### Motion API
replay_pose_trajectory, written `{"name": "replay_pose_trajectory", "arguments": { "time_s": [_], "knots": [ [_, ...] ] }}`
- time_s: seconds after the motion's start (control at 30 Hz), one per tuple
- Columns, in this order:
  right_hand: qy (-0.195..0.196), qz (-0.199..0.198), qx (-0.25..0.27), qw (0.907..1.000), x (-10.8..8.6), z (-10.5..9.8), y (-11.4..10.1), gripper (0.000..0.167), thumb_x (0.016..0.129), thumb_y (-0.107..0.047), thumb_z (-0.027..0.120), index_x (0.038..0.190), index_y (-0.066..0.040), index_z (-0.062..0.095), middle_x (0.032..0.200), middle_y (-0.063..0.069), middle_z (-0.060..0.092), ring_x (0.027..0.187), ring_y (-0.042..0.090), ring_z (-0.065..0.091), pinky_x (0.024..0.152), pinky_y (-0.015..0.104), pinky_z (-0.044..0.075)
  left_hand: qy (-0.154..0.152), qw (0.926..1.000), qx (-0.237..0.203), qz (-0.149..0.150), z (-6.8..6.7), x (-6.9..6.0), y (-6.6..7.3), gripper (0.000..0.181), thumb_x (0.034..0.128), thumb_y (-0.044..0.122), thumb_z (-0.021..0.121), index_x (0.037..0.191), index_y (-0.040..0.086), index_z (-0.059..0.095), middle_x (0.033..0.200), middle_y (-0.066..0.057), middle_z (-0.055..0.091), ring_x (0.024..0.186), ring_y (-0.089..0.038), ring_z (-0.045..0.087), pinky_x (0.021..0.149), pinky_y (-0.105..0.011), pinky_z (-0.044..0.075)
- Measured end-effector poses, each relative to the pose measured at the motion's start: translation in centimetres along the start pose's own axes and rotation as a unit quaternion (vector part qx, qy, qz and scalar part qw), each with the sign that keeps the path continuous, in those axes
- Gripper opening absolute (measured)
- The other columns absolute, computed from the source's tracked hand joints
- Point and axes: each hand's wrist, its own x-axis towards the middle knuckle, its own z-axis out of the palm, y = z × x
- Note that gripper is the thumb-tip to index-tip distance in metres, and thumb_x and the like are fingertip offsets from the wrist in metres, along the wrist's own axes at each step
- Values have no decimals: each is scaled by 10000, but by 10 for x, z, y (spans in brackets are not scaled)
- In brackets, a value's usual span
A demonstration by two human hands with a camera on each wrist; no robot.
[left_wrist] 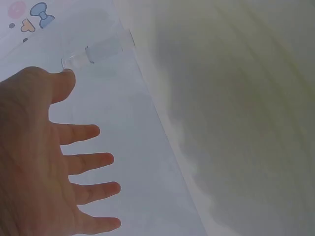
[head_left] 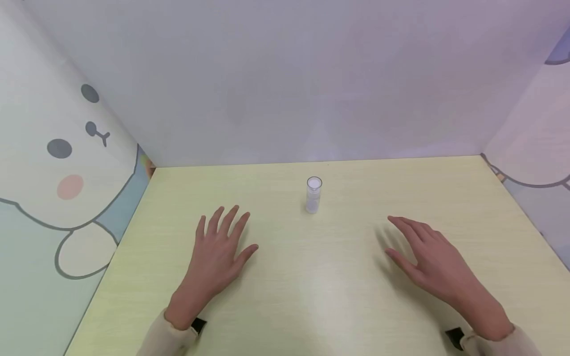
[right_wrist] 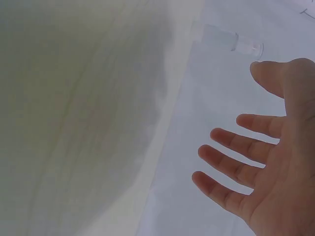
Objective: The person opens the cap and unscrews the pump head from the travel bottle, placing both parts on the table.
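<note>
A small clear cylinder (head_left: 313,195), like a glass or vial, stands upright toward the back middle of the pale wooden table (head_left: 311,277). My left hand (head_left: 215,259) is to its left and nearer me, fingers spread, holding nothing. On the other side, my right hand (head_left: 438,262) hovers over the table with relaxed fingers and holds nothing. The left wrist view shows the cylinder (left_wrist: 93,52) beyond the thumb of my left hand (left_wrist: 54,157). In the right wrist view the cylinder (right_wrist: 234,41) appears above the thumb of my right hand (right_wrist: 261,152).
A plain pale wall (head_left: 311,84) rises at the table's back edge. Panels with cartoon drawings flank the table, the left panel (head_left: 40,109) showing a face and the right panel (head_left: 534,128) rounded outlines.
</note>
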Motion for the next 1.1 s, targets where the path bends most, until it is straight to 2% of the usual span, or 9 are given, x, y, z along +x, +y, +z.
{"name": "replay_pose_trajectory", "arguments": {
  "time_s": [0.13, 0.23, 0.33, 0.57, 0.8, 1.1],
  "knots": [
    [29, 24, 30, 10000, 3, 0, -3, 754, 864, -265, 835, 1526, -125, 503, 1403, 139, 624, 1240, 389, 606, 957, 597, 488, 40, 10000, -39, -6, 0, 3, 2, 668, 1061, 630, 399, 1512, 156, 530, 1562, -149, 506, 1467, -456, 410, 1162, -726, 297],
    [50, 21, 69, 10000, 6, -1, -5, 740, 870, -263, 830, 1522, -128, 507, 1396, 140, 631, 1239, 388, 610, 964, 594, 490, 11, 10000, -75, -37, 0, 6, 4, 619, 1022, 550, 548, 1494, 150, 546, 1542, -145, 526, 1467, -452, 410, 1166, -719, 294],
    [97, 11, 110, 9999, 9, -1, -7, 731, 870, -252, 826, 1517, -123, 513, 1387, 144, 639, 1239, 386, 612, 974, 585, 490, -11, 9999, -102, -63, 0, 8, 6, 609, 988, 497, 624, 1482, 148, 554, 1527, -142, 539, 1466, -447, 408, 1172, -714, 290],
    [205, -86, 175, 9996, 18, -1, -12, 713, 875, -257, 820, 1507, -112, 522, 1377, 137, 649, 1226, 372, 624, 967, 561, 498, 117, 9998, -129, -24, 0, 15, 10, 578, 974, 454, 665, 1450, 139, 580, 1492, -139, 567, 1447, -447, 430, 1167, -712, 300],
    [253, -189, 268, 9991, 30, -2, -20, 719, 888, -258, 808, 1527, -137, 504, 1381, 128, 648, 1205, 364, 634, 949, 558, 508, -44, 9997, -222, -94, 1, 22, 15, 555, 999, 470, 648, 1448, 152, 580, 1492, -126, 570, 1459, -436, 419, 1183, -701, 289],
    [348, -290, 342, 9984, 43, -3, -30, 723, 877, -248, 817, 1522, -133, 510, 1378, 123, 654, 1200, 363, 643, 942, 557, 525, 0, 9994, -317, -102, 1, 33, 21, 538, 1001, 453, 663, 1440, 153, 582, 1471, -115, 587, 1456, -428, 428, 1193, -692, 282]
  ]
}}
